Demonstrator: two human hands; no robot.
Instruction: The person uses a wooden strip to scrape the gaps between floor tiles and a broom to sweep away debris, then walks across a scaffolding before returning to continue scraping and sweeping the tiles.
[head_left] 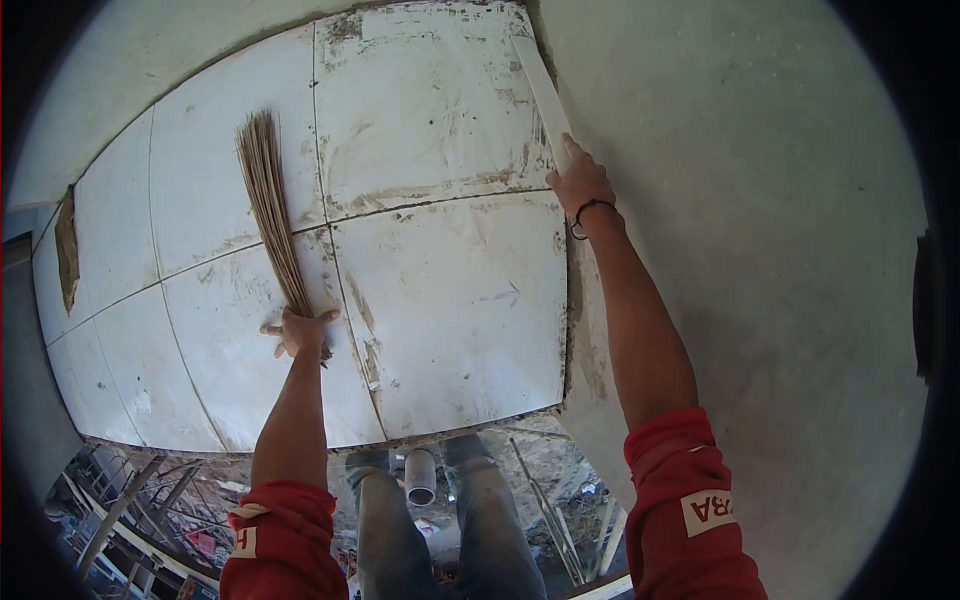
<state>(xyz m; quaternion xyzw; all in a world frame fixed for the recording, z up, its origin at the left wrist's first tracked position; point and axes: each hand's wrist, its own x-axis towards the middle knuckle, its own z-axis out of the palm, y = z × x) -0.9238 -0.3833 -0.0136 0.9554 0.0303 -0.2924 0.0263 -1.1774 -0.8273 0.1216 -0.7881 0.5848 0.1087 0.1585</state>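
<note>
My left hand (299, 333) lies over the lower end of a stick broom (270, 190), thumb and fingers spread to either side of it. The broom rests on the white tiles (450, 300), its bristles pointing away from me. At the wall side, my right hand (583, 187) grips the near end of a long, narrow white tile strip (541, 95). This strip lies along the edge between the tiles and the wall; my fingers hide its near end.
A bare plastered wall (760, 250) rises on the right. A brown broken piece (67, 250) stands at the far left. Below the tiled edge are a grey pipe (420, 477), my legs (395, 530), poles (545, 510) and rubble.
</note>
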